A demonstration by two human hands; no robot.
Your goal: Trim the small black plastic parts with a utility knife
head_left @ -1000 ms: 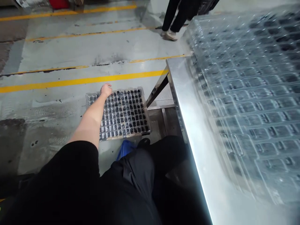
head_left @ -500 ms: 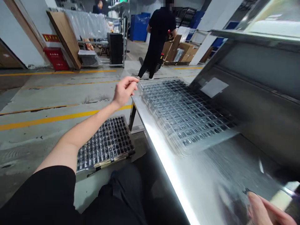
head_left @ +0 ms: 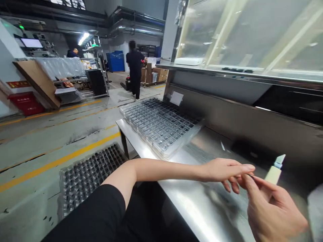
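My right hand (head_left: 275,208) pinches a small black piece (head_left: 251,174) between thumb and index finger. A knife (head_left: 274,173) with a cream handle and a short blade pointing up sticks out from behind those fingers, seemingly in the same hand. My left hand (head_left: 224,171) meets the right fingertips, its thumb on top and fingers curled below. What it pinches, if anything, is hidden. Both hands are above a shiny metal table (head_left: 184,198). Beyond my left forearm lies a stack of clear plastic trays (head_left: 181,143) with many small pockets, the far ones dark.
Low at left is another clear tray (head_left: 61,191) of black pieces. A metal back panel (head_left: 227,114) and a shelf (head_left: 217,69) border the table. A paper (head_left: 176,98) is stuck there. A person (head_left: 135,67) stands beside a cart; another person (head_left: 73,52) is farther back.
My left hand has moved from beside the trays' far corner across to my right hand. My view has swung right and up. The standing person is farther away.
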